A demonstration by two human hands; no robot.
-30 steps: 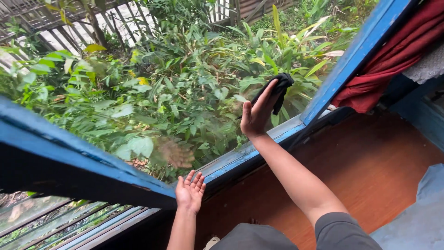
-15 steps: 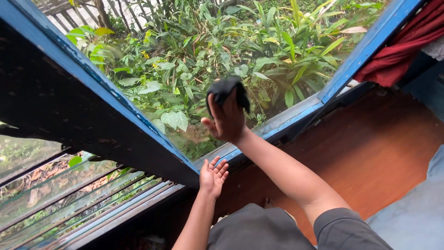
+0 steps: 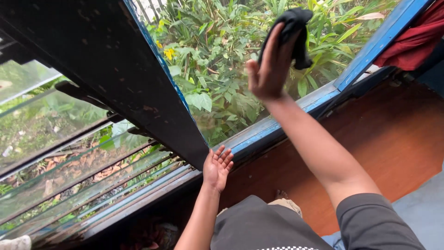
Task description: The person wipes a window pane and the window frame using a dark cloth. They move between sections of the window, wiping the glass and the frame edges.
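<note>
My right hand (image 3: 270,69) is raised against the window glass (image 3: 222,74) and presses a black cloth (image 3: 296,32) flat on the pane. My left hand (image 3: 217,167) rests with fingers spread on the lower edge of the window, where the dark blue-edged post (image 3: 138,88) meets the blue sill (image 3: 277,122). Green plants show through the glass behind both hands.
Glass louvre slats (image 3: 69,157) fill the window at the left. A red cloth (image 3: 411,41) hangs at the upper right by the blue side frame (image 3: 379,44). Below the sill runs a brown wooden wall panel (image 3: 393,139).
My right hand with the cloth has slid left and upward across the glass. The view has swung left, bringing the louvre slats in. My left hand stays at the sill.
</note>
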